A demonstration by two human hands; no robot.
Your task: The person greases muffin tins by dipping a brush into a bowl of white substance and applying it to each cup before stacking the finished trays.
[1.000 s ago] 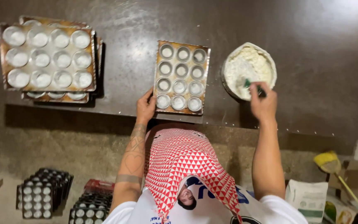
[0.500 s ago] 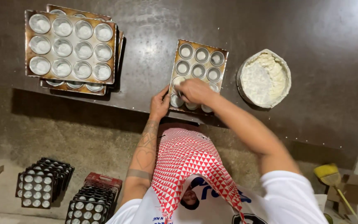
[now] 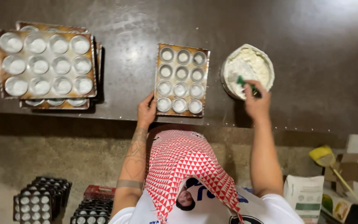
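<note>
A muffin tray point(image 3: 182, 79) with twelve small cups lies on the dark table point(image 3: 137, 41). My left hand point(image 3: 146, 111) rests against the tray's near left corner, thumb on its edge. To the right stands a round bowl point(image 3: 247, 70) of white batter. My right hand point(image 3: 257, 103) reaches to the bowl's near rim and grips a green-handled tool point(image 3: 246, 84) whose end dips into the batter.
A stack of larger muffin trays point(image 3: 45, 64) with filled cups sits at the table's far left. On the floor are black crates of small cups point(image 3: 38, 202), a paper bag point(image 3: 304, 198), cardboard boxes point(image 3: 351, 172) and a yellow broom point(image 3: 326, 157).
My right hand has moved from the small tray's near left cups back to the bowl on the right and holds the green tool in the batter. My left hand stays at the tray.
</note>
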